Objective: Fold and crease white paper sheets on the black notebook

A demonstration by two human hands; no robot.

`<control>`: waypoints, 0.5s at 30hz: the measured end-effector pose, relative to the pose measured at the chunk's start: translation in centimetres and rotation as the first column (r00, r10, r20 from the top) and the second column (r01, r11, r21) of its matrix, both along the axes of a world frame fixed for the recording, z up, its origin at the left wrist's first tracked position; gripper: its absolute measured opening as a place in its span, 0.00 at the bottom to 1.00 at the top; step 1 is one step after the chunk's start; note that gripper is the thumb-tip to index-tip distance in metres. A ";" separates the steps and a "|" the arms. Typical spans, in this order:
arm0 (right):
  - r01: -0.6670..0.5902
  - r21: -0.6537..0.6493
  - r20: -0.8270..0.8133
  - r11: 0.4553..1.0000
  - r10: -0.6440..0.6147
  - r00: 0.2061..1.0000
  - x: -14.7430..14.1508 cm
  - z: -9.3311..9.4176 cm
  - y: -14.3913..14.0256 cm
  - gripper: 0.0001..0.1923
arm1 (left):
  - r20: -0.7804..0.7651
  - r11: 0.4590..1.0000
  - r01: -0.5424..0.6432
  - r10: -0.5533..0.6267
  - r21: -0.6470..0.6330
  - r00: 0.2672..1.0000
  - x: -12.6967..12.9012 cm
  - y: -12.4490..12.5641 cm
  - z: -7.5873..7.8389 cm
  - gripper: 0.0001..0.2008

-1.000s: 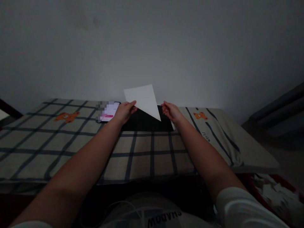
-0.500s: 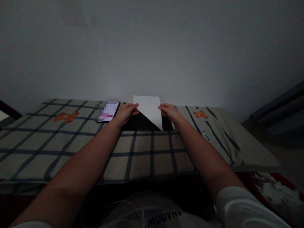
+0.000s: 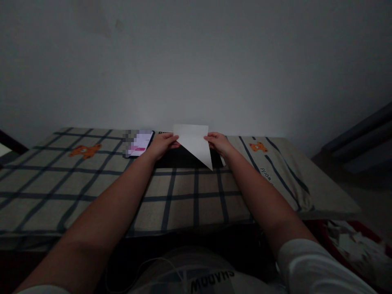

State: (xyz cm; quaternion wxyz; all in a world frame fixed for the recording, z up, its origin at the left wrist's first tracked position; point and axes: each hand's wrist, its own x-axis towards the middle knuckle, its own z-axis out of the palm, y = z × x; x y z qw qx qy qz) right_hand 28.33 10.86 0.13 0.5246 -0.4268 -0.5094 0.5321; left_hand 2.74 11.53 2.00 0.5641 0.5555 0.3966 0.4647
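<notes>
A white sheet of paper [image 3: 194, 139] is held up between both hands. Its top edge is straight, its lower left side runs on a slant, and a sharp corner points down on the right. My left hand [image 3: 163, 145] pinches the left edge between thumb and fingers. On the opposite edge, my right hand [image 3: 219, 143] grips it the same way. Beneath the paper lies a flat black mat or board [image 3: 171, 159], partly hidden by the sheet and the hands.
A phone [image 3: 141, 143] with a lit, partly blurred screen lies left of the black board. The checked tablecloth [image 3: 196, 208] with bear prints covers the table, which meets a pale wall [image 3: 196, 61]. Down at the right stands a red bin [image 3: 364, 230] holding white scraps.
The paper has shifted slightly to the right, its pointed lower corner a little lower too. Both hands keep their hold in nearly the same place.
</notes>
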 end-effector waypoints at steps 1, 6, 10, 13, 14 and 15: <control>-0.002 -0.003 -0.006 1.000 0.002 1.000 0.0 0.0 0.0 0.08 | 0.005 1.000 0.006 -0.006 0.004 1.000 0.0 0.0 0.0 0.05; 0.024 0.008 -0.031 1.000 -0.023 0.999 -0.1 0.5 -0.4 0.11 | 0.037 1.000 0.002 -0.002 -0.011 0.999 -0.1 -0.1 0.3 0.04; 0.033 -0.008 -0.060 0.999 -0.033 0.998 -0.2 0.8 -0.6 0.10 | 0.067 0.999 -0.006 0.009 -0.040 0.998 0.0 -0.4 0.6 0.08; 0.024 -0.022 -0.075 0.999 -0.026 0.997 0.0 0.7 -0.6 0.09 | 0.081 0.998 0.014 -0.010 -0.057 0.997 0.0 -0.6 0.9 0.13; 0.018 -0.022 -0.076 1.000 -0.020 0.997 0.0 0.7 -0.5 0.09 | 0.089 0.998 0.026 -0.021 -0.062 0.996 -0.1 -0.6 0.9 0.13; 0.009 -0.022 -0.076 1.000 -0.010 0.997 0.1 0.6 -0.5 0.08 | 0.099 0.997 0.043 -0.036 -0.065 0.994 -0.1 -0.6 1.0 0.14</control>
